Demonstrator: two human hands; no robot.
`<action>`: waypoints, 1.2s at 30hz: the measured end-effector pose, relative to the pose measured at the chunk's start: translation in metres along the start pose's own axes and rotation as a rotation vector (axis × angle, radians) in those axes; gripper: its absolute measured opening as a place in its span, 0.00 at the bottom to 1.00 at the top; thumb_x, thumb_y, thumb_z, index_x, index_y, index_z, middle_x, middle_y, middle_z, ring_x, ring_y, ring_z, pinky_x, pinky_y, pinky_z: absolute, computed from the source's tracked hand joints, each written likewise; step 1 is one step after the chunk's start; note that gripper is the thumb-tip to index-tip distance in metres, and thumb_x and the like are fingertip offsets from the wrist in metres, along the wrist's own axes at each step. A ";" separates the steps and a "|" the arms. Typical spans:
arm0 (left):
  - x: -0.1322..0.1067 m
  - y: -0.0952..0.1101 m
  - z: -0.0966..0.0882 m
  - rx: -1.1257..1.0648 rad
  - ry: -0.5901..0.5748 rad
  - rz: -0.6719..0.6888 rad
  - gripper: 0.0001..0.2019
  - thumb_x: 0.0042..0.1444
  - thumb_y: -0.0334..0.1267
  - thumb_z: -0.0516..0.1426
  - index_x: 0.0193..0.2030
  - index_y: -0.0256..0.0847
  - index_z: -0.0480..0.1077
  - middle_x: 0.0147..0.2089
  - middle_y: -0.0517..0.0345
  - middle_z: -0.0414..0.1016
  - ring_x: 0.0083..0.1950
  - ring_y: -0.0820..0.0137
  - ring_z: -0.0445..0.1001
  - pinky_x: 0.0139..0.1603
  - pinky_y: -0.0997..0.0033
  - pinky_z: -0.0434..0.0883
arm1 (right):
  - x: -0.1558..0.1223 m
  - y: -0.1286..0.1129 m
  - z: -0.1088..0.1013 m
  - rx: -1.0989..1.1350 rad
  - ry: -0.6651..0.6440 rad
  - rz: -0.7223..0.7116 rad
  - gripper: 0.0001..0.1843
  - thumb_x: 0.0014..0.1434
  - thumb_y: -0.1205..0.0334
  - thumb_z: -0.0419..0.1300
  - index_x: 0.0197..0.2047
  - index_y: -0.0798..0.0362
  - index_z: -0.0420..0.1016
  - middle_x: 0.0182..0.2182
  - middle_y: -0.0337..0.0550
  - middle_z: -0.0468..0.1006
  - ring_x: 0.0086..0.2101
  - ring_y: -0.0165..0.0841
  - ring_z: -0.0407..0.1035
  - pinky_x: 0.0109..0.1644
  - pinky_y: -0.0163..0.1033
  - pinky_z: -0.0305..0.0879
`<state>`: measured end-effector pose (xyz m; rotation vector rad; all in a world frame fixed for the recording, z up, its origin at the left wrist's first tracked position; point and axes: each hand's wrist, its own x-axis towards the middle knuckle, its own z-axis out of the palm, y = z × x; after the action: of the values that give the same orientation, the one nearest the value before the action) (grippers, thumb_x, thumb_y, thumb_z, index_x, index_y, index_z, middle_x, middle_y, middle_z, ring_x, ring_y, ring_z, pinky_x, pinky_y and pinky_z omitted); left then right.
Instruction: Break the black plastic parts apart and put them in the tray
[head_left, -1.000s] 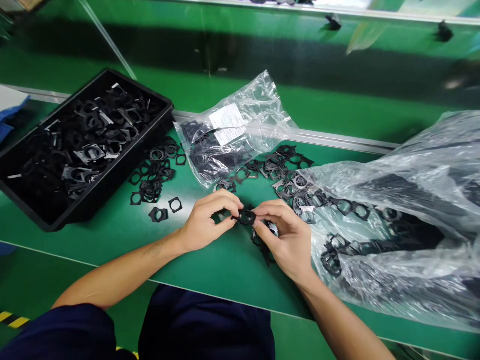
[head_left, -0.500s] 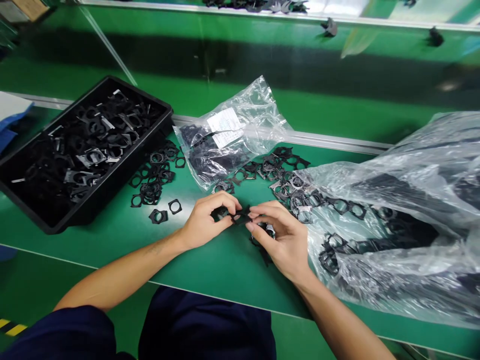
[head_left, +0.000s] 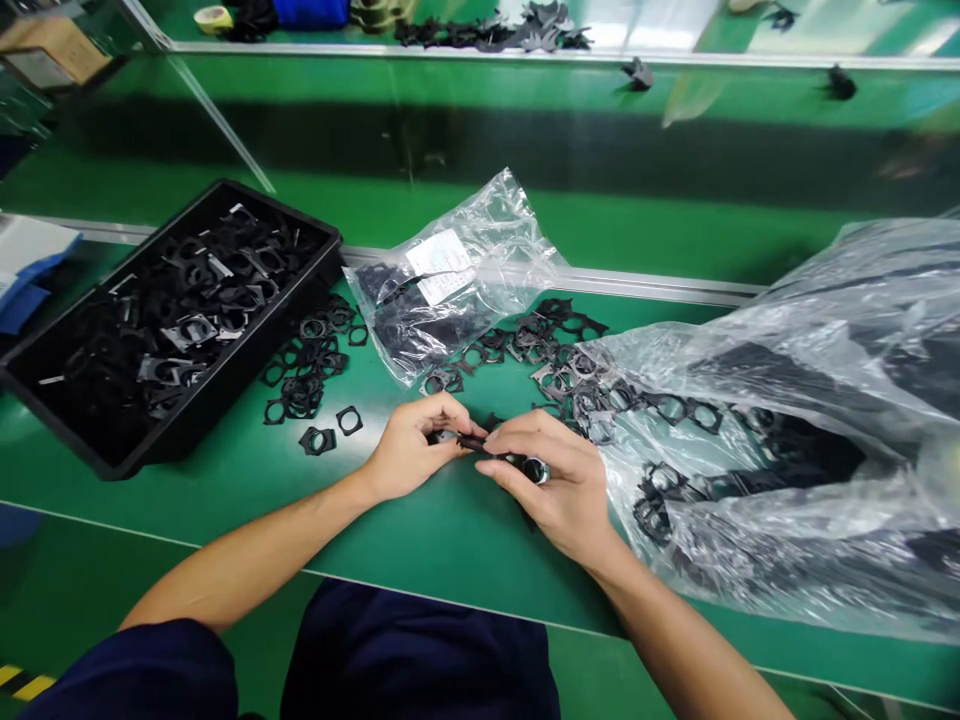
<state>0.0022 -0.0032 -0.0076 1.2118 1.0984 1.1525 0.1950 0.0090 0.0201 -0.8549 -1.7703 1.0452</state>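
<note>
My left hand [head_left: 420,445] pinches a small black plastic part [head_left: 471,441] between thumb and fingers above the green table. From the other side my right hand [head_left: 555,478] has its fingertips on the same part, thumb below and fingers above. The fingers hide most of its shape. Black ring-shaped frames [head_left: 574,375] lie in a loose pile just beyond the right hand. Two single frames, one a square-edged ring [head_left: 349,420], rest to the left of my left hand.
A black bin [head_left: 127,465] full of similar parts stands at the left. Behind my hands lies a clear labelled bag [head_left: 517,235] holding black parts. A large clear plastic bag [head_left: 810,330] spreads over the right side. More dark parts [head_left: 525,30] sit on the back shelf.
My right fingertips have moved slightly left and closer to the left hand, over the part. The view has shifted a little, showing more of the back shelf.
</note>
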 end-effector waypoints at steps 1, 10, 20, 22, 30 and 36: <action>0.000 0.000 0.000 -0.013 0.008 -0.012 0.09 0.52 0.33 0.68 0.32 0.39 0.71 0.34 0.55 0.84 0.37 0.67 0.84 0.40 0.71 0.79 | 0.000 0.000 0.000 -0.005 -0.004 0.001 0.06 0.58 0.66 0.71 0.40 0.48 0.83 0.36 0.42 0.82 0.36 0.34 0.76 0.41 0.41 0.75; 0.001 -0.004 0.000 -0.009 0.022 -0.016 0.12 0.54 0.41 0.69 0.32 0.38 0.71 0.35 0.55 0.83 0.37 0.69 0.82 0.42 0.70 0.78 | 0.004 -0.001 -0.001 0.019 -0.017 0.088 0.02 0.63 0.63 0.66 0.39 0.49 0.81 0.35 0.44 0.81 0.36 0.36 0.76 0.43 0.43 0.76; 0.005 0.000 -0.006 0.155 -0.009 0.123 0.13 0.60 0.47 0.64 0.41 0.38 0.76 0.33 0.55 0.78 0.35 0.69 0.77 0.39 0.69 0.76 | 0.008 0.005 0.000 0.158 0.052 0.282 0.09 0.62 0.53 0.67 0.43 0.47 0.84 0.37 0.45 0.82 0.37 0.36 0.77 0.39 0.39 0.78; 0.005 -0.002 -0.004 0.140 -0.012 0.115 0.14 0.61 0.48 0.63 0.42 0.38 0.76 0.33 0.55 0.77 0.35 0.69 0.77 0.40 0.68 0.76 | 0.008 0.006 0.000 0.167 0.075 0.304 0.10 0.60 0.52 0.69 0.41 0.47 0.85 0.35 0.44 0.82 0.35 0.35 0.77 0.39 0.39 0.78; 0.006 0.000 -0.005 0.161 0.015 0.169 0.12 0.63 0.46 0.60 0.41 0.38 0.74 0.30 0.59 0.73 0.32 0.71 0.74 0.37 0.70 0.75 | 0.011 0.008 0.001 0.290 0.038 0.396 0.11 0.54 0.53 0.74 0.37 0.49 0.84 0.34 0.42 0.82 0.32 0.33 0.78 0.40 0.38 0.79; 0.005 0.010 -0.006 0.446 -0.068 0.247 0.09 0.68 0.42 0.55 0.41 0.42 0.74 0.32 0.57 0.76 0.32 0.69 0.75 0.34 0.70 0.76 | 0.005 0.005 0.003 0.161 0.032 0.297 0.07 0.60 0.55 0.69 0.38 0.48 0.82 0.32 0.41 0.77 0.29 0.32 0.74 0.34 0.37 0.77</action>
<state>-0.0037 0.0027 0.0017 1.7604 1.2172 1.0687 0.1910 0.0144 0.0160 -1.0474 -1.5379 1.3388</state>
